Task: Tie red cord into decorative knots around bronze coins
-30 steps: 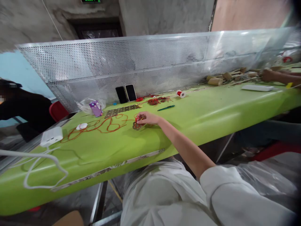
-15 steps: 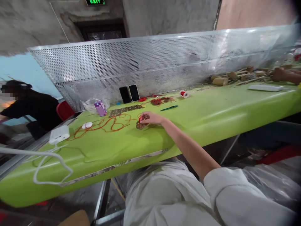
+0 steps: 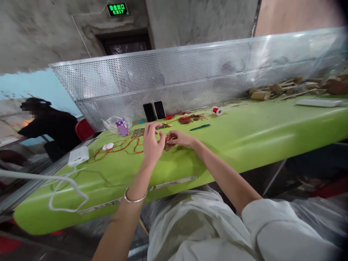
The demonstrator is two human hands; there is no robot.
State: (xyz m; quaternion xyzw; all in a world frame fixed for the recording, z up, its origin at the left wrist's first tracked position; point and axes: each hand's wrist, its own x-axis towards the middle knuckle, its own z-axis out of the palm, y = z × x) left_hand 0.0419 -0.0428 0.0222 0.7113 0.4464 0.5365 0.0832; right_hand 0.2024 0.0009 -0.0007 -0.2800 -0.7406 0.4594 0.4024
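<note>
A glossy green desk (image 3: 244, 134) runs below a perforated metal screen (image 3: 203, 76) on its far edge, with a concrete wall and a lit exit sign (image 3: 117, 9) behind. Mid-desk, the right hand (image 3: 179, 138) pinches one end of a red cord (image 3: 119, 146), which trails left. The left hand (image 3: 152, 143) hovers just beside it, fingers curled and covering part of the cord; I cannot tell whether it grips anything. Two phones (image 3: 154, 110) lean on the screen. A green pen (image 3: 199, 127) lies near them, and a white charger (image 3: 78, 156) sits by the left edge.
</note>
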